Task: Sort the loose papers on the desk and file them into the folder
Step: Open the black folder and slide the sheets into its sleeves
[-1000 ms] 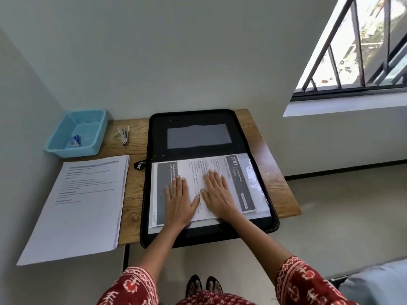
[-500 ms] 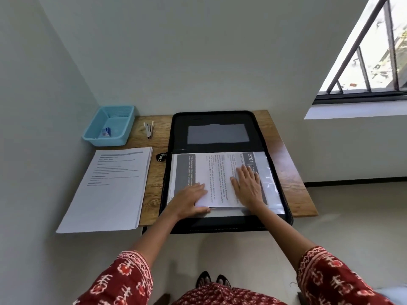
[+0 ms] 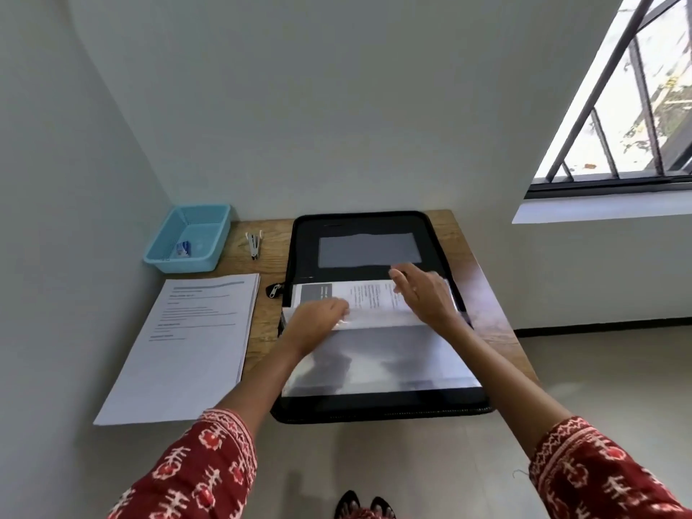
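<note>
A black zip folder (image 3: 359,222) lies open on the wooden desk (image 3: 483,294). In its lower half is a glossy clear sleeve (image 3: 378,357). A printed sheet (image 3: 370,303) with a dark grey band is tilted up from the folder's middle fold. My left hand (image 3: 318,325) pinches the sheet's near edge with curled fingers. With straight fingers, my right hand (image 3: 425,297) rests against the sheet's right part. A stack of loose printed papers (image 3: 187,339) lies left of the folder, hanging over the desk's front edge.
A light blue plastic basket (image 3: 164,252) holding a small blue-and-white item (image 3: 183,249) stands in the back left corner. A small metal stapler tool (image 3: 254,244) lies beside it. Walls close the left and back; a barred window (image 3: 636,118) is at right.
The printed sheet lay flat under both hands; now its near edge is raised toward the fold. My left hand went from flat to pinching the edge, and my right hand slid farther up.
</note>
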The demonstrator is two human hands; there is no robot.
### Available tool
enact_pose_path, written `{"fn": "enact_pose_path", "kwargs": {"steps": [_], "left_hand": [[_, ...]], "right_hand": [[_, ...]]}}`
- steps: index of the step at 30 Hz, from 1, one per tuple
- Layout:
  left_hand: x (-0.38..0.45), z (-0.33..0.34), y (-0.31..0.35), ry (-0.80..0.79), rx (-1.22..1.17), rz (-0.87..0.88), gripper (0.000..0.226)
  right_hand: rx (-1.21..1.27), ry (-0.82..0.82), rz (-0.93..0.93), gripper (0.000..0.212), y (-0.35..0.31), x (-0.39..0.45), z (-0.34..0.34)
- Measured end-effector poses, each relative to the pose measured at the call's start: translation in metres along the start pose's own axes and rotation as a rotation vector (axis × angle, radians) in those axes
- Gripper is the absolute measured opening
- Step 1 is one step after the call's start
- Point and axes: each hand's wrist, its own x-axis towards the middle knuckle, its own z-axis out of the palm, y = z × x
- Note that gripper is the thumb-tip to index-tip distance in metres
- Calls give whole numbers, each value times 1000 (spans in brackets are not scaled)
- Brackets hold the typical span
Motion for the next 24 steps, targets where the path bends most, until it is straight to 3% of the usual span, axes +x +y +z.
{"fn": "enact_pose_path", "kwargs": {"steps": [3,6,9,11,14,17,19,21,22,24], "left_hand": [[36,-16,-23,187,45,-106,25],[73,-33,-29,326,179,-33,27],[96,-27,-37,491,289,-23,21],[96,-16,-41,506,364,-56,32],[82,1,-43,393,388,-109,52],[60,27,-38,74,309,-351,65],[46,41,-30,-156,214,-694,65],[41,49,-22,-322,24,-1066,79],[41,52,-19,-358,-48,-1174,85],[44,56,-19,-352,-93,-1225,89]], "right_hand": [[-253,-187,-102,62,-13,33,-24],[-409,-319,-186,34,-12,71,-34],[-484,-303,-184,26,-7,113,-34],[-563,-184,-176,28,-3,137,-22],[-543,80,-175,41,2,164,-3],[-468,107,-204,44,11,163,20],[-410,-11,-204,41,25,148,31],[-342,-227,-123,42,45,127,41],[-332,-335,-70,48,59,116,45],[-341,-498,52,71,83,92,52]]}}
